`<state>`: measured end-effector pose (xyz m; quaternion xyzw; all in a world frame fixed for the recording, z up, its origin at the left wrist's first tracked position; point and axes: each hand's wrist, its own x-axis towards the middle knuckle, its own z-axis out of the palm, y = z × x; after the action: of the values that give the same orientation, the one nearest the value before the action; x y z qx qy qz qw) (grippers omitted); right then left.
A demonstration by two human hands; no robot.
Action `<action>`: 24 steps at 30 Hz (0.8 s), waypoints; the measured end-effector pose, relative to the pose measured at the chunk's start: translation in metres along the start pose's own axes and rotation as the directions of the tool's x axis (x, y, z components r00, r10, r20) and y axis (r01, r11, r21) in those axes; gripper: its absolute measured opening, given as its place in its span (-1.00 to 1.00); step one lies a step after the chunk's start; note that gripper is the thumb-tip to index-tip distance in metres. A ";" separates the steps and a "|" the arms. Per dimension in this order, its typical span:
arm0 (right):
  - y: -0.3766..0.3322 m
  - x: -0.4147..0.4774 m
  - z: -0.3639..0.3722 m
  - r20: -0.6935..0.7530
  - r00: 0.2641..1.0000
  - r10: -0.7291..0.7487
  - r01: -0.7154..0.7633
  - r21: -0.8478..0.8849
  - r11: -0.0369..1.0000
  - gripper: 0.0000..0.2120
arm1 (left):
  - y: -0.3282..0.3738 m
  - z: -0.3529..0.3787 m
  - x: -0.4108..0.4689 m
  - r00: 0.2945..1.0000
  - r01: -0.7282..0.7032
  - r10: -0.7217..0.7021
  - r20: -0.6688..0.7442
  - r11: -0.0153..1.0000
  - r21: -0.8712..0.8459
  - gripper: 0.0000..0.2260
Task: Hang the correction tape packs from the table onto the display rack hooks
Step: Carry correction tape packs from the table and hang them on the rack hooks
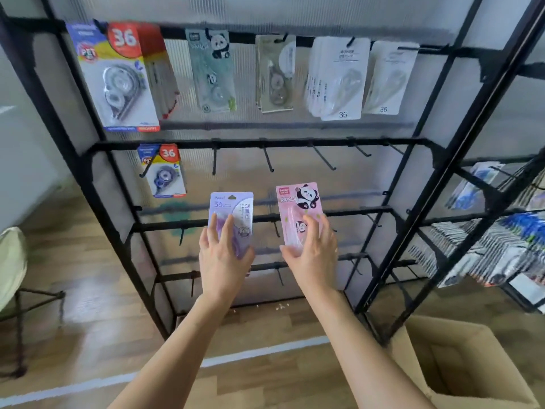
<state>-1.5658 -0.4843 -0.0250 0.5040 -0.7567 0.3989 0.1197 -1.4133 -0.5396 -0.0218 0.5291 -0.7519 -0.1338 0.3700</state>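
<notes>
My left hand [222, 255] holds a purple correction tape pack [239, 208] upright in front of the black display rack [253, 144], fingers spread over its front. My right hand [312, 249] grips a pink panda correction tape pack [298, 202] the same way, just to the right. Both packs are below the middle rail, whose hooks [267, 160] right of centre are bare. One blue and red pack [165, 172] hangs at that rail's left end. The top rail carries several hung packs [339, 78].
An open cardboard box [460, 364] stands on the wooden floor at the lower right. A second rack with stacked stationery [495, 246] is to the right. A folding stool [11, 276] sits at the left edge. White tape lines cross the floor.
</notes>
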 end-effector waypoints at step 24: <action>-0.003 0.067 0.058 0.061 0.986 -0.154 0.149 0.080 0.986 -0.28 | -0.030 0.015 0.076 0.996 0.074 -0.069 -0.054 0.993 0.095 -0.33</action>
<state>-1.5816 -0.5714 -0.0223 0.5775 -0.7042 0.3995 0.1052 -1.4154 -0.6224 -0.0182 0.5763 -0.7284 -0.0970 0.3577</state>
